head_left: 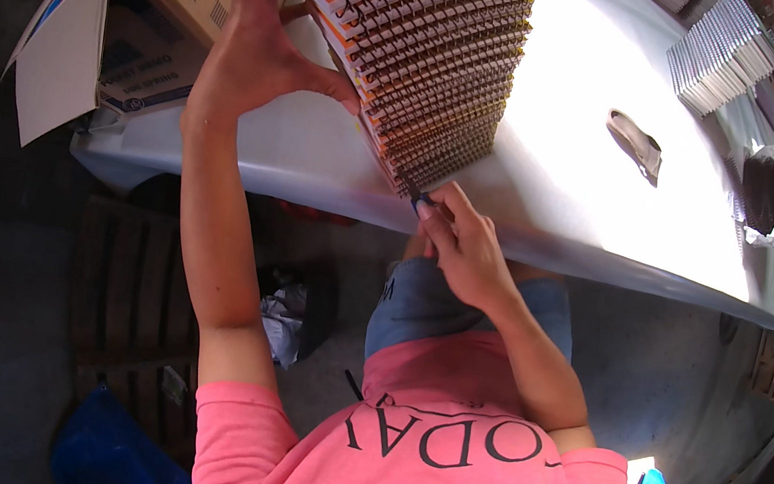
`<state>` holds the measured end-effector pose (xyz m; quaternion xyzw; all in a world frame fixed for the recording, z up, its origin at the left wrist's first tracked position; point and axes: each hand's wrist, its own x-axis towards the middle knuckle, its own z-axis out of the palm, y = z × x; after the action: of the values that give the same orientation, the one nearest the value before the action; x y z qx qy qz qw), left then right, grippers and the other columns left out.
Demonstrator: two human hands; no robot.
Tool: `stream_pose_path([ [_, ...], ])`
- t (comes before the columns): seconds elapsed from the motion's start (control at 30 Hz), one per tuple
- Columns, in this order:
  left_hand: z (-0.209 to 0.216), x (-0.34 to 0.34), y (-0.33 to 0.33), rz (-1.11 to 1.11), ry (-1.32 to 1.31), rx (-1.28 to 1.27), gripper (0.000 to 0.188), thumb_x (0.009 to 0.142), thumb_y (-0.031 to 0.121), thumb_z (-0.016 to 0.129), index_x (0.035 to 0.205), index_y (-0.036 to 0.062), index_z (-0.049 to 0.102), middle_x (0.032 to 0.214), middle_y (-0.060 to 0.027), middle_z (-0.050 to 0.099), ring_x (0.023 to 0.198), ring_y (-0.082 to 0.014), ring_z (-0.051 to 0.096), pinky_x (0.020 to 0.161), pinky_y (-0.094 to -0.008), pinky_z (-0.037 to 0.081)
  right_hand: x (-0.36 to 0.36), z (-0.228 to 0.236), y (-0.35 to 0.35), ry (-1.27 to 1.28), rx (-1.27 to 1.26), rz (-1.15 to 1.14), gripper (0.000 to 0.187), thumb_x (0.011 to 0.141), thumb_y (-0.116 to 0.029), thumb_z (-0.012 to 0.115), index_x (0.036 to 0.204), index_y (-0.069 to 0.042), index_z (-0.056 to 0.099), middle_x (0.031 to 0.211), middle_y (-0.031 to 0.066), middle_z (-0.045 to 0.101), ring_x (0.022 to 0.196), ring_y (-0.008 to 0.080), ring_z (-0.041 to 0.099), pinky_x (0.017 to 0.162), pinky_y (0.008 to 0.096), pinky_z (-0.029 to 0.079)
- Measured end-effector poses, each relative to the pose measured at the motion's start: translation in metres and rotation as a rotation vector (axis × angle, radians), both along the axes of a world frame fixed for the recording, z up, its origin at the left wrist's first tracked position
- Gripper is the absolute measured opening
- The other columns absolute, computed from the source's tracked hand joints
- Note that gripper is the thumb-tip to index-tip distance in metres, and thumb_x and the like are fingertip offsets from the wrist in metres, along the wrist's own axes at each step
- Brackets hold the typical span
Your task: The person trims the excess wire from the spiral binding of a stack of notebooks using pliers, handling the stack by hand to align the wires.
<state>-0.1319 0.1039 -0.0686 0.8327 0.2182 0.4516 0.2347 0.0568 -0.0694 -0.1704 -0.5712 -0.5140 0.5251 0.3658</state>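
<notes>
A tall stack of spiral notebooks (pixel 427 56) stands on the white-covered table, its dark wire coils facing me and orange and white page edges showing on the left. My left hand (pixel 260 50) grips the stack's left side, thumb spread along its lower edge and some fingers hidden behind it. At the stack's bottom near corner, my right hand (pixel 472 245) is closed around a small tool with a dark blue handle (pixel 422 201). The tool's dark tip meets the lowest coils; its exact kind is too small to make out.
Left of the stack is an open cardboard box (pixel 171 5). A beige curved object (pixel 635 145) lies on the bright table (pixel 561 168). More coil-bound notebooks (pixel 725 57) stand at the far right, near a plastic bag with dark contents (pixel 766 196). Wooden pallets (pixel 132 283) lie below left.
</notes>
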Motion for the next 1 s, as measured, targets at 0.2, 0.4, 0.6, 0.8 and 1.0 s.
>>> stream_pose_path([
  [0.2, 0.004, 0.006, -0.002, -0.02, -0.06, -0.052, 0.158, 0.026, 0.008, 0.095, 0.145, 0.0187, -0.009, 0.143, -0.006, 0.028, 0.127, -0.0241, 0.041, 0.105, -0.0427, 0.04, 0.001, -0.012, -0.008, -0.447, 0.473, -0.145, 0.03, 0.088, -0.026, 0.06, 0.113, -0.009, 0.055, 0.1, 0.0105, 0.057, 0.093, 0.0281, 0.058, 0.081, 0.0421, 0.043],
  [0.4, 0.005, 0.003, -0.005, -0.001, -0.037, -0.084, 0.157, 0.027, 0.006, 0.095, 0.146, 0.0202, -0.007, 0.142, -0.0064, 0.029, 0.126, -0.0252, 0.043, 0.102, -0.0445, 0.044, 0.001, -0.014, -0.011, -0.848, 0.762, -0.207, 0.034, 0.085, -0.028, 0.062, 0.114, -0.013, 0.054, 0.104, 0.0096, 0.055, 0.099, 0.028, 0.053, 0.086, 0.0416, 0.037],
  [0.6, 0.003, 0.003, -0.003, 0.003, -0.044, -0.066, 0.157, 0.028, 0.006, 0.094, 0.146, 0.0207, -0.008, 0.142, -0.0069, 0.03, 0.125, -0.0255, 0.043, 0.1, -0.0445, 0.046, -0.002, -0.022, -0.009, -0.75, 0.607, -0.13, 0.03, 0.087, -0.026, 0.061, 0.112, -0.012, 0.054, 0.099, 0.0067, 0.056, 0.09, 0.0255, 0.056, 0.077, 0.0412, 0.04],
  [0.8, 0.001, 0.002, -0.002, -0.007, -0.044, -0.066, 0.156, 0.028, 0.006, 0.094, 0.146, 0.0207, -0.007, 0.141, -0.0067, 0.031, 0.125, -0.0256, 0.043, 0.1, -0.0443, 0.046, 0.006, 0.003, -0.001, 0.001, -0.092, 0.025, 0.023, 0.09, -0.023, 0.057, 0.109, -0.009, 0.054, 0.097, 0.0102, 0.059, 0.087, 0.0287, 0.06, 0.074, 0.0415, 0.046],
  [1.0, 0.003, 0.004, -0.001, 0.006, -0.025, -0.075, 0.157, 0.028, 0.006, 0.095, 0.146, 0.021, -0.007, 0.144, -0.0074, 0.029, 0.127, -0.0263, 0.042, 0.102, -0.0457, 0.043, 0.002, -0.018, -0.01, -0.42, 0.461, -0.164, 0.027, 0.089, -0.023, 0.059, 0.112, -0.01, 0.055, 0.099, 0.0111, 0.059, 0.092, 0.029, 0.059, 0.078, 0.0411, 0.045],
])
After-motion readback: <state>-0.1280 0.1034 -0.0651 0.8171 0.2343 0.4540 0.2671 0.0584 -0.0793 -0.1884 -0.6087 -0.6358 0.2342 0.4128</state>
